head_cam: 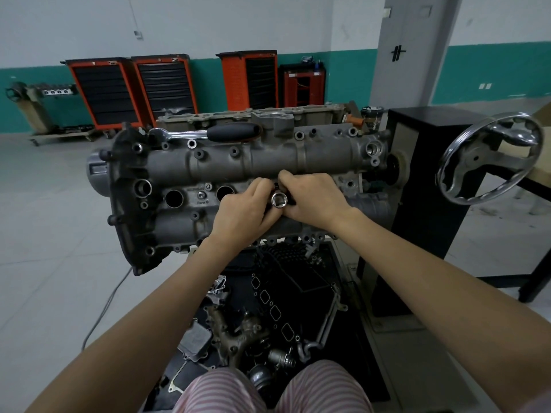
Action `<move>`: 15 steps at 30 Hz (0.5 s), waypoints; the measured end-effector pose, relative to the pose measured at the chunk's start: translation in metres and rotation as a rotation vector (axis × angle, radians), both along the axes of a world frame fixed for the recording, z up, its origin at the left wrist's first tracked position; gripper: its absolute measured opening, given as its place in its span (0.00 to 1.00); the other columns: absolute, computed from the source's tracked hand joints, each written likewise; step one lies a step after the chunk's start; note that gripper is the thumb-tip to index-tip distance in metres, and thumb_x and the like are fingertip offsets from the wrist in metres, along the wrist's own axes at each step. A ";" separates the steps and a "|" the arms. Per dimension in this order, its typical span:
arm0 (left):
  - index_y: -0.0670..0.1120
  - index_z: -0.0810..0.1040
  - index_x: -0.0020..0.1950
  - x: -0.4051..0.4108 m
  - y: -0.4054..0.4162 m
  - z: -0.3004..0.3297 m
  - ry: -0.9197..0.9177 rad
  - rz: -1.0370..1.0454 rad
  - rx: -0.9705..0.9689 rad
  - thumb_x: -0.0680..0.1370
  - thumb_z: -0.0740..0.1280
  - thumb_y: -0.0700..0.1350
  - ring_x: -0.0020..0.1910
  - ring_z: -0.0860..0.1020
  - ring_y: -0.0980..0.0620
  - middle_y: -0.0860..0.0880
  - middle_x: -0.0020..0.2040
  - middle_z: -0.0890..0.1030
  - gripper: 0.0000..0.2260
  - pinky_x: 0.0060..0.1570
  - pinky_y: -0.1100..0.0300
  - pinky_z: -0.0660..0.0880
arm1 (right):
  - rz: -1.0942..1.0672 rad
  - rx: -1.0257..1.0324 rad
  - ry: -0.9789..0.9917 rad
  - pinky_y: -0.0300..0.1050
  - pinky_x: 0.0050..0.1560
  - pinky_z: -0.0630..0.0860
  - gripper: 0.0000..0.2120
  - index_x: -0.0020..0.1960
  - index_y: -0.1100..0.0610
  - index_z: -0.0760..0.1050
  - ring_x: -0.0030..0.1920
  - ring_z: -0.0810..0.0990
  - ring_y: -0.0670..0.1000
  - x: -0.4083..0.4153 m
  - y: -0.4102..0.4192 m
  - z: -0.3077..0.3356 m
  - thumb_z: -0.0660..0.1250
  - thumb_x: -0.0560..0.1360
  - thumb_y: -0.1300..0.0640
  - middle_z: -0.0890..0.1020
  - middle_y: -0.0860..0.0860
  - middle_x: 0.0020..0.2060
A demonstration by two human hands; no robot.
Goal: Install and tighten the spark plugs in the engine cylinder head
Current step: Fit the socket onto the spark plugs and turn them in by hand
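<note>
A workshop with grey floor [44, 204] and red tool carts [104, 90]. A cylinder head [208, 165] lies lengthwise left to right. Left hand [241, 213] and right hand [313, 198] both grasp a socket [279, 200], its open end facing the viewer, over the head's middle.

Two hands [244, 210], one socket [279, 200], one ratchet [205, 133], two open plug holes [174, 198].

Both hands meet over the middle of the cylinder head [238, 162], the left hand [243, 211] and right hand [313, 198] either side of a socket [279, 200]. A ratchet [208, 133] lies along the head's far edge. Loose engine parts [268, 308] lie below its near edge, a handwheel [489, 158] to its right.
</note>
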State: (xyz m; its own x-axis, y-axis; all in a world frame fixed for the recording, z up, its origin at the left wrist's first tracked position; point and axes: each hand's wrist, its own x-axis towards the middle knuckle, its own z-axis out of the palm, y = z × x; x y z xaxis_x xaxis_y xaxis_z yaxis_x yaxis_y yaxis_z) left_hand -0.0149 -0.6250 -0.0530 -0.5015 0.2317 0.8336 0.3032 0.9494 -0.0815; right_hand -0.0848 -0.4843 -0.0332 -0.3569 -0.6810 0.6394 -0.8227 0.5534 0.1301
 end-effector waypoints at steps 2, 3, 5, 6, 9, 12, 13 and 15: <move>0.39 0.73 0.44 -0.001 0.000 -0.001 0.015 -0.010 -0.006 0.74 0.59 0.48 0.23 0.74 0.44 0.45 0.37 0.78 0.12 0.20 0.62 0.61 | 0.020 0.002 0.017 0.45 0.31 0.63 0.10 0.49 0.61 0.73 0.39 0.79 0.59 0.000 0.000 0.000 0.63 0.73 0.54 0.82 0.55 0.37; 0.40 0.71 0.45 -0.001 -0.001 -0.002 0.022 -0.014 0.001 0.74 0.60 0.48 0.23 0.74 0.45 0.45 0.37 0.78 0.11 0.20 0.62 0.62 | 0.038 -0.009 0.016 0.45 0.31 0.64 0.08 0.46 0.61 0.74 0.37 0.79 0.60 0.002 0.001 0.001 0.63 0.72 0.56 0.81 0.56 0.35; 0.40 0.70 0.44 -0.002 -0.001 -0.003 0.030 -0.010 0.042 0.73 0.61 0.49 0.23 0.73 0.46 0.46 0.36 0.77 0.12 0.20 0.62 0.63 | 0.074 -0.059 0.019 0.46 0.28 0.65 0.05 0.39 0.63 0.75 0.32 0.78 0.60 0.005 0.001 0.002 0.67 0.70 0.60 0.80 0.57 0.30; 0.40 0.71 0.42 -0.003 -0.001 -0.002 0.030 -0.003 0.070 0.72 0.61 0.51 0.22 0.72 0.46 0.46 0.34 0.76 0.13 0.20 0.62 0.63 | 0.093 -0.091 0.023 0.45 0.26 0.66 0.05 0.36 0.63 0.74 0.28 0.77 0.60 0.006 0.002 0.003 0.68 0.67 0.63 0.79 0.58 0.28; 0.39 0.71 0.38 -0.005 -0.001 -0.002 0.036 0.029 0.053 0.73 0.61 0.52 0.22 0.70 0.45 0.46 0.33 0.74 0.15 0.20 0.62 0.61 | 0.109 -0.109 0.009 0.44 0.25 0.67 0.06 0.32 0.63 0.74 0.25 0.77 0.59 0.009 0.002 0.004 0.71 0.64 0.65 0.78 0.57 0.25; 0.40 0.73 0.39 -0.005 -0.003 -0.002 0.029 0.019 -0.008 0.76 0.61 0.49 0.22 0.71 0.45 0.45 0.34 0.75 0.14 0.19 0.60 0.62 | 0.090 -0.094 -0.012 0.45 0.27 0.69 0.06 0.33 0.62 0.74 0.28 0.78 0.60 0.008 0.002 0.004 0.70 0.66 0.63 0.79 0.57 0.27; 0.39 0.73 0.39 -0.004 -0.003 -0.002 0.020 0.015 -0.006 0.76 0.60 0.49 0.22 0.72 0.45 0.45 0.34 0.75 0.14 0.19 0.60 0.62 | 0.072 -0.087 -0.025 0.46 0.28 0.68 0.06 0.35 0.62 0.74 0.31 0.78 0.60 0.007 0.002 0.004 0.69 0.68 0.61 0.79 0.57 0.28; 0.39 0.74 0.39 -0.002 -0.002 -0.001 0.001 0.018 0.010 0.76 0.60 0.48 0.22 0.72 0.44 0.44 0.35 0.76 0.14 0.20 0.59 0.63 | 0.019 -0.052 -0.044 0.47 0.31 0.66 0.08 0.41 0.60 0.74 0.36 0.79 0.60 0.006 0.001 0.003 0.67 0.70 0.55 0.81 0.56 0.33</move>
State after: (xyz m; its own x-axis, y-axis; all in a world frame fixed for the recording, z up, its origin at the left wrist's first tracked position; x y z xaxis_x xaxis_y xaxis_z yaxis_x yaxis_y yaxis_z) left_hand -0.0169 -0.6267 -0.0541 -0.5045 0.2139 0.8365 0.2855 0.9557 -0.0722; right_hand -0.0791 -0.4833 -0.0299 -0.3727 -0.6544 0.6579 -0.8377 0.5423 0.0648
